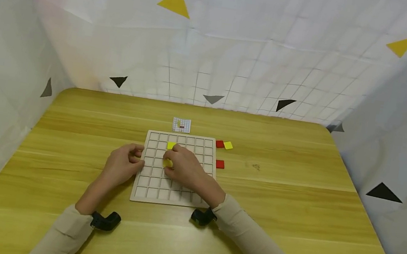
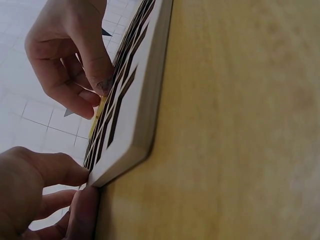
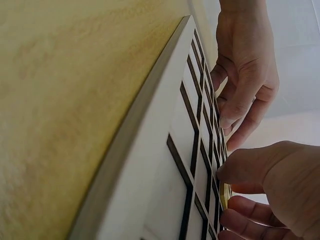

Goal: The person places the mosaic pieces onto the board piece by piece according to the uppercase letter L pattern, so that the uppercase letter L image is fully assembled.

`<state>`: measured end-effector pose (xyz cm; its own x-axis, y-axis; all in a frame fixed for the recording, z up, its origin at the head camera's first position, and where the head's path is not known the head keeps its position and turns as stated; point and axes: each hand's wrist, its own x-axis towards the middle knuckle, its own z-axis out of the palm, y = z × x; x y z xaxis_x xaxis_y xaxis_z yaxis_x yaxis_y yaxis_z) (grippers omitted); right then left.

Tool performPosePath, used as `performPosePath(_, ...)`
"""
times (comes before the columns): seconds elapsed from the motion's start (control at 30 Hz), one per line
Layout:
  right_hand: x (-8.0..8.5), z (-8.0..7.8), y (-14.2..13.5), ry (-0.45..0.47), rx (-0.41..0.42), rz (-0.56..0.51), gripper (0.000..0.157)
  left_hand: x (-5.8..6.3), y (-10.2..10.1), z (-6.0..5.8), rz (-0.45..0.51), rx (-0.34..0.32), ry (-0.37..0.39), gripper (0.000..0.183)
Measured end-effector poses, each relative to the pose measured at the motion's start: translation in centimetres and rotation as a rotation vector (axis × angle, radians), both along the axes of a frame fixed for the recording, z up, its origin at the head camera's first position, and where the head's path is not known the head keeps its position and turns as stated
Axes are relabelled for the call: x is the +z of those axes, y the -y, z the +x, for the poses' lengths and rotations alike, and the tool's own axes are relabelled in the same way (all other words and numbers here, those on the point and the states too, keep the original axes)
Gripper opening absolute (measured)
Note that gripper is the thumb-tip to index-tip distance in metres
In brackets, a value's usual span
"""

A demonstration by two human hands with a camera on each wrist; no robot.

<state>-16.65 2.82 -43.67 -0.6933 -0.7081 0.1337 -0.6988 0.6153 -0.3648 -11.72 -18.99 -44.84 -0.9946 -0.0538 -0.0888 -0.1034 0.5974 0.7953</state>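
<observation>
A square wooden grid board (image 1: 160,202) lies on the table, its thick rim and dark grooves close up in both wrist views. My left hand (image 1: 123,163) holds the board's left edge between thumb and fingers. Over the middle of the grid, my right hand (image 1: 187,168) pinches a yellow square tile (image 1: 168,163), partly hidden by its fingers. That tile (image 3: 224,196) shows at the fingertips in the right wrist view, low against the grid. Another yellow tile (image 1: 171,145) sits in a cell farther up, just beyond the right hand's fingers.
Beside the board's right edge lie a red tile (image 1: 220,144), a yellow tile (image 1: 228,145) touching it, and a second red tile (image 1: 220,164) nearer. A small printed grid card (image 1: 182,125) lies behind the board. White sheeting (image 1: 232,39) with triangles surrounds the wooden table (image 1: 286,209).
</observation>
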Motion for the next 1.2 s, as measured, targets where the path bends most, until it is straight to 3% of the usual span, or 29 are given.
performPosePath(0.33, 0.7, 0.3, -0.8, 0.038, -0.016, -0.008, 0.025, 0.1, -0.2, -0.1, -0.005, -0.005, 0.000, 0.045)
performPosePath(1.2, 1.5, 2.1, -5.7, -0.016, -0.066, -0.050, 0.022, 0.1, -0.1, 0.3, -0.019, -0.008, -0.003, 0.047)
